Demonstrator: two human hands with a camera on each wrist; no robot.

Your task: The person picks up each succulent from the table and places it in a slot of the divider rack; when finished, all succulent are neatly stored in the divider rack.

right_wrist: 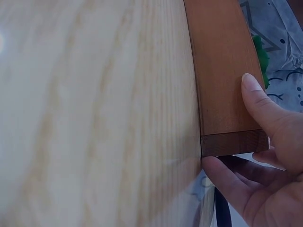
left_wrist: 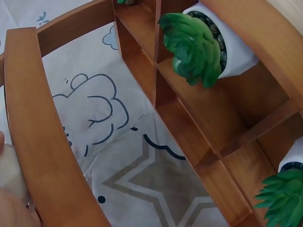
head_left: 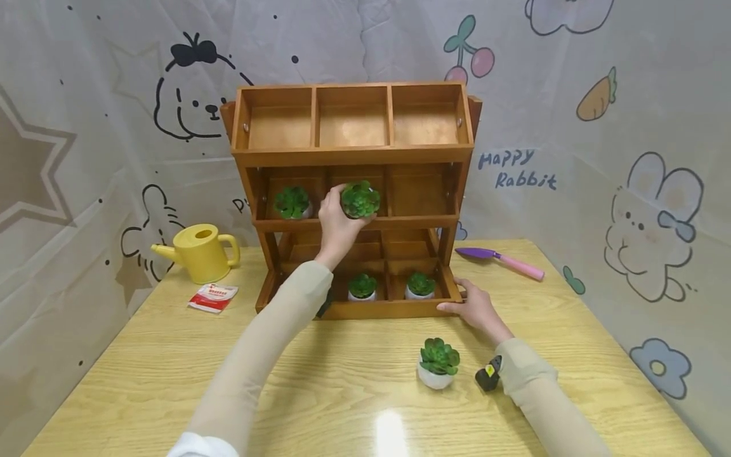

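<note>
A brown wooden three-tier shelf (head_left: 354, 153) stands on the table, split into compartments. My left hand (head_left: 337, 225) grips a green potted succulent (head_left: 361, 198) at the front of the middle tier's centre compartment; most of its pot is hidden. Beside it, another succulent (head_left: 292, 203) sits in the left compartment of that tier. In the bottom tier are a middle succulent (head_left: 362, 287) and a right one (head_left: 421, 285), both in white pots. My right hand (head_left: 476, 308) holds the shelf's lower right front corner, its thumb on the front board (right_wrist: 225, 71) in the right wrist view.
One more succulent (head_left: 437, 362) in a white pot stands on the table in front of the shelf. To the left are a yellow watering can (head_left: 202, 254) and a red-and-white packet (head_left: 213, 297). A purple trowel with a pink handle (head_left: 521, 266) lies right of the shelf.
</note>
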